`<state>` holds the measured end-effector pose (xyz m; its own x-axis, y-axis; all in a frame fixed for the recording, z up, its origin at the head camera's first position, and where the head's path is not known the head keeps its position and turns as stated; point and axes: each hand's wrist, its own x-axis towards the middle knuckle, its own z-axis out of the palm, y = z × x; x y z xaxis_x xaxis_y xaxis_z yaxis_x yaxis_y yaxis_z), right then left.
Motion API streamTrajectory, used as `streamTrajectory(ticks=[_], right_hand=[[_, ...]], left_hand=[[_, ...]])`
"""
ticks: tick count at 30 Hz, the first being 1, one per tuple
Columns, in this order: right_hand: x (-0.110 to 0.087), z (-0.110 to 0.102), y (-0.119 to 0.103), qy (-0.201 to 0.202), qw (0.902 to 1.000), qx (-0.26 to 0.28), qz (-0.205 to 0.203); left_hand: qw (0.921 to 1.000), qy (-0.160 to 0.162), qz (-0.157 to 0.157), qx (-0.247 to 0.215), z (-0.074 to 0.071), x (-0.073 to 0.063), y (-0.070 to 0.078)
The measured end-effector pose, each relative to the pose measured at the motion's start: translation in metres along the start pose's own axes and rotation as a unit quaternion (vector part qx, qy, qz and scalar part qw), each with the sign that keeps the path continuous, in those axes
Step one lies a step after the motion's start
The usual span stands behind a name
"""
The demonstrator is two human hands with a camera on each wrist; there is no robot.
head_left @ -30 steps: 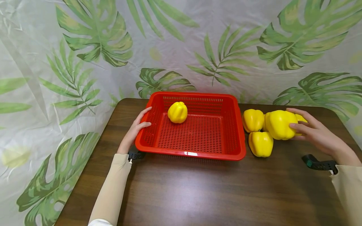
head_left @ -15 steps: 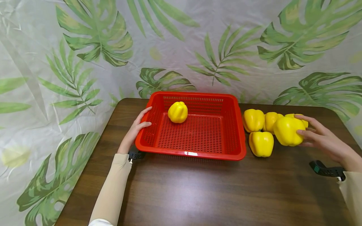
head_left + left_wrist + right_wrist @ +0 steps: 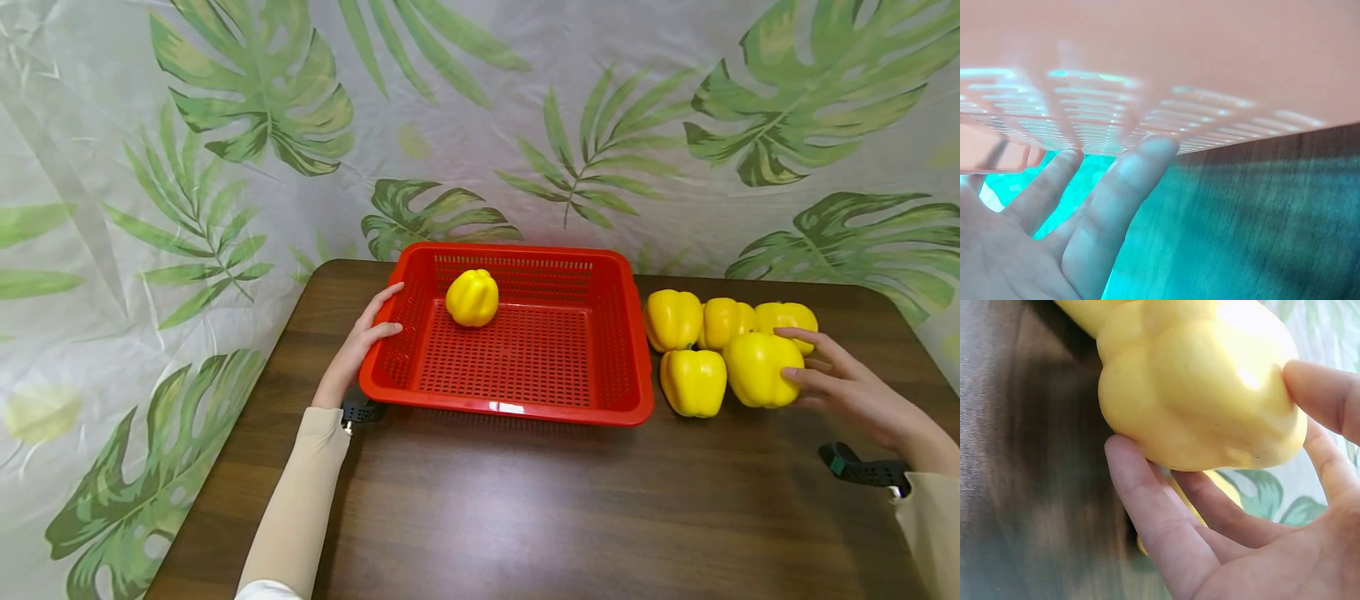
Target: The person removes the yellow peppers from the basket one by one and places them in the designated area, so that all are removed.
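Note:
A red perforated plastic basket (image 3: 510, 412) stands on the table, with a yellow bell pepper (image 3: 472, 297) inside near its back left. My left hand (image 3: 352, 350) holds the basket's left rim, thumb and forefinger over the edge. In the left wrist view, other fingers (image 3: 1094, 231) reach against the slotted outer wall from below. To the right of the basket, my right hand (image 3: 862, 383) grips a large yellow bell pepper (image 3: 763, 370) between thumb and fingers. The right wrist view shows this bell pepper (image 3: 1191, 387) low over the table, fingertips along its sides.
Several more yellow bell peppers cluster right of the basket: one at the back left (image 3: 673, 320), one in front (image 3: 693, 382), one in the back middle (image 3: 726, 322) and one at the back right (image 3: 786, 318). Behind the brown table (image 3: 525, 508) hangs a leaf-print cloth (image 3: 450, 142).
My right hand has drawn the large bell pepper toward the front and slightly right, uncovering the peppers behind it, and lowered it beside the front pepper. The left hand and basket stay put.

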<state>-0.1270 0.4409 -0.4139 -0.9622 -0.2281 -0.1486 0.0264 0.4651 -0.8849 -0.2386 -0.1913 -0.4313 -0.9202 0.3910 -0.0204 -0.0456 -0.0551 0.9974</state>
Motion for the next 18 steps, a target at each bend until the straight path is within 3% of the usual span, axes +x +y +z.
streamTrajectory(ticks=[8,18], right_hand=[[-0.001,0.006,0.008,-0.009,0.9999,0.012,0.009],[-0.004,0.011,0.020,-0.039,0.9966,0.070,-0.020]], left_hand=[[1.0000,0.000,-0.001,-0.003,0.000,0.000,0.000],[1.0000,0.002,0.001,-0.005,0.000,0.000,0.001]])
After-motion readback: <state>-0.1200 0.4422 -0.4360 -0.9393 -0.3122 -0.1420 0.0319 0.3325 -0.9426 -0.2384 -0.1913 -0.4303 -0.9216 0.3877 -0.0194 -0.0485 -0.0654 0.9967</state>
